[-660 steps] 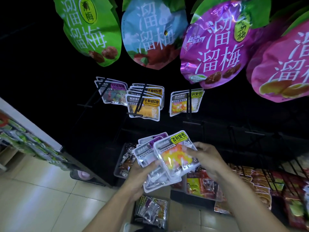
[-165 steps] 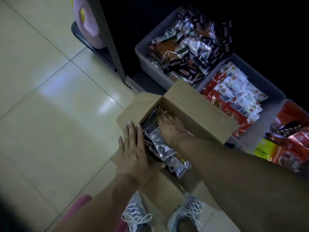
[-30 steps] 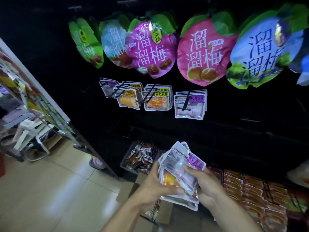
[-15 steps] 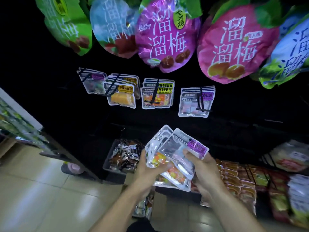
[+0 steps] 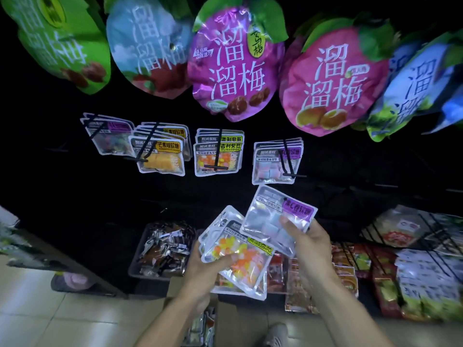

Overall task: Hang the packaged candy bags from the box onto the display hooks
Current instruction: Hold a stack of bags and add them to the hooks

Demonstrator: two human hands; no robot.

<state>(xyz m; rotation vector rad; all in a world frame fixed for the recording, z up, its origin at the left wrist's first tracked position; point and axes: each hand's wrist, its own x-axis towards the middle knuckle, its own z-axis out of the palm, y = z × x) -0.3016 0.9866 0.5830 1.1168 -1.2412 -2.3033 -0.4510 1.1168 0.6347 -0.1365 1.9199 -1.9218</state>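
Below, grey bin (image 5: 136,256) holds dark wrapped snacks (image 5: 165,246).

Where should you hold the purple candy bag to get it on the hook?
Probably grip the purple-label bag by its lower edge, coming from below, as the right hand does. Its hang hole sits at the top edge, nearest the matching hook, so that end should stay free. The left hand holds the other bags.

The candy bags (image 5: 276,221) are showing clear, glossy plastic with crinkled highlights. The big plum pouches (image 5: 235,66) overhead are gleaming like shiny foil. The floor tiles (image 5: 50,319) are looking smooth and polished; the box (image 5: 226,321) is looking like matt cardboard.
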